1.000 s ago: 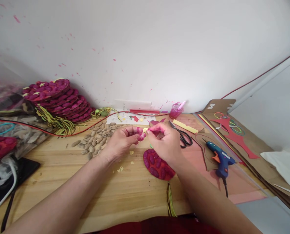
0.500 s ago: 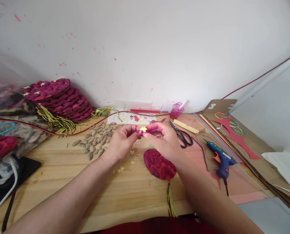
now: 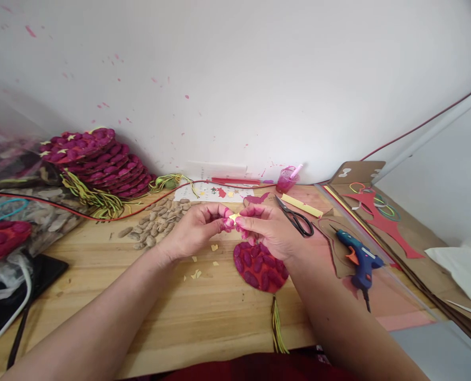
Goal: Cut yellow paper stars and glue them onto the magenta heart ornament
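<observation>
Between the fingertips of both hands is a small yellow paper piece, its shape partly covered by fingers. My left hand pinches it from the left, and my right hand pinches its right side. Magenta stains colour the fingertips. Just below my right hand lies a round red disc covered with magenta-painted nuts or shells, a yellow-green tassel hanging toward the table's front edge. Small yellow paper scraps are scattered on the wood to its left.
Peanuts in shells are heaped behind my left hand. Similar discs are stacked at the back left. Black scissors, a blue glue gun and a cup of magenta paint stand or lie to the right. A red cord crosses the table.
Both hands have shifted slightly down and closer together around the yellow paper piece, covering more of it. Another small yellow scrap now shows on the table below my left hand.
</observation>
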A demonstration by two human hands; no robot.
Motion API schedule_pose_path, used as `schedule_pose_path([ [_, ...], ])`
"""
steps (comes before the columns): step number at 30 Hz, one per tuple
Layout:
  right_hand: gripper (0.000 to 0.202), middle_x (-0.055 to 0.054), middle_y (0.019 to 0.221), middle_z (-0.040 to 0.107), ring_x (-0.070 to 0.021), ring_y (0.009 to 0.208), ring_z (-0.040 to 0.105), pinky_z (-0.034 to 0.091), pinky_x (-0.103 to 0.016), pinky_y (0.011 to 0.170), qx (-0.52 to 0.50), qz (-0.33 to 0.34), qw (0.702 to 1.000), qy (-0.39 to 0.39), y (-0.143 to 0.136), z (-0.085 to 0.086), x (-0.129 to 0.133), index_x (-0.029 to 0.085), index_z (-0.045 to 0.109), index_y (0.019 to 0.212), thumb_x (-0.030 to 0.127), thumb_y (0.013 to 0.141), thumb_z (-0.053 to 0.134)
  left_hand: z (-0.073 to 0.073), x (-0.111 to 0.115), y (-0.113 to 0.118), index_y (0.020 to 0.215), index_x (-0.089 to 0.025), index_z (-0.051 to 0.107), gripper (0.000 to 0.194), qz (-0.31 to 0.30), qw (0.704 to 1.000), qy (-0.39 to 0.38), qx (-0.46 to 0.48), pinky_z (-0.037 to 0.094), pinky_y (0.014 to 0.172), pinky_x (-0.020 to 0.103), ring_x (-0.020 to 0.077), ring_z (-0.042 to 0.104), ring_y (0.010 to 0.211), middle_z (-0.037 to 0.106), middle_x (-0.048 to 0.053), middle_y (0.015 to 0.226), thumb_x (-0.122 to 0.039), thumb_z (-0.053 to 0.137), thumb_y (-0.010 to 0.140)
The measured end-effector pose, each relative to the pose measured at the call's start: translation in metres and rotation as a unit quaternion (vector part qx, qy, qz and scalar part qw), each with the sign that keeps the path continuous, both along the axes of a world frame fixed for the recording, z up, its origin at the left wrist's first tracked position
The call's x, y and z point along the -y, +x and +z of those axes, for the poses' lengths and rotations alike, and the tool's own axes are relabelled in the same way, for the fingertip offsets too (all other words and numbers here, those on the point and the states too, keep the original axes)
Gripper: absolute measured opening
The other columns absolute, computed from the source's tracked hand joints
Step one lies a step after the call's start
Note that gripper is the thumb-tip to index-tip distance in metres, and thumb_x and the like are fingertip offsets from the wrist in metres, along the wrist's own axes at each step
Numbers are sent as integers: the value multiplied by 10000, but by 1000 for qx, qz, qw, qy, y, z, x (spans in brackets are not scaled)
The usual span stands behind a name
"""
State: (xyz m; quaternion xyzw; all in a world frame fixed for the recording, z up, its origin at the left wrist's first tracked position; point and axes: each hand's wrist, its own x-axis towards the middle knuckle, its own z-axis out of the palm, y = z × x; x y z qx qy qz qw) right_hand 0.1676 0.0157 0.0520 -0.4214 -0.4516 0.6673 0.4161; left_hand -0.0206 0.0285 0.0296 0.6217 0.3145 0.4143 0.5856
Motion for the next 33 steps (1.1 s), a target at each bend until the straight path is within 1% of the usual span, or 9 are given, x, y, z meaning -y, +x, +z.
schedule_pose_path([
  [8,281,5,622,656,-94,532,552,360,-210,450,-6,9,1000,-15,1,2,0,162,666,720,313,584,861,-4,1,2,804,-170,691,175,2,998,-51,28,395,623,230,102,487,634,613,-10,702,-332,750,774],
  [12,238,2,627,643,-112,542,548,394,-241,477,79,-49,993,76,-3,-1,1,183,638,719,354,671,796,-4,2,6,811,-169,693,217,39,994,-91,40,409,622,234,105,501,641,630,-1,741,-344,788,726],
  [14,193,-13,688,668,-131,576,569,435,-270,528,167,-118,963,177,-7,-5,3,199,635,740,350,727,755,-3,3,7,823,-170,705,226,58,993,-99,41,414,626,235,109,516,657,641,4,764,-344,797,713],
  [17,112,-30,758,685,-150,605,585,464,-303,592,285,-200,878,328,-12,-11,7,219,625,747,297,779,699,-2,5,10,855,-176,729,231,69,990,-110,48,422,635,233,115,541,692,666,13,797,-334,805,704],
  [22,63,-38,739,658,-174,672,594,454,-310,638,390,-217,760,473,-13,-17,10,226,591,771,198,822,616,-5,8,16,869,-180,751,272,96,978,-162,92,413,622,219,103,549,691,687,15,814,-281,852,637],
  [25,81,-43,729,657,-192,727,607,459,-326,700,413,-210,727,507,-13,-19,11,226,584,774,176,837,590,-8,10,19,847,-174,750,265,118,970,-183,109,416,629,223,102,551,685,677,14,792,-303,853,641],
  [27,76,-42,735,663,-189,722,610,465,-327,704,411,-205,740,491,-13,-18,11,227,589,774,190,841,595,-8,10,19,829,-169,745,254,128,970,-177,103,411,627,227,105,548,676,669,12,762,-327,842,656],
  [28,63,-41,749,671,-184,711,612,468,-322,691,398,-199,762,469,-14,-18,11,226,596,781,207,840,606,-8,10,19,816,-167,741,242,131,973,-167,94,404,620,226,105,543,666,663,9,741,-330,834,664],
  [33,132,-50,893,715,-160,699,648,490,-283,612,245,-116,917,292,-12,-13,7,214,625,869,330,830,676,-7,8,17,783,-170,715,151,136,985,-98,51,377,594,220,98,511,634,642,-14,705,-292,777,719],
])
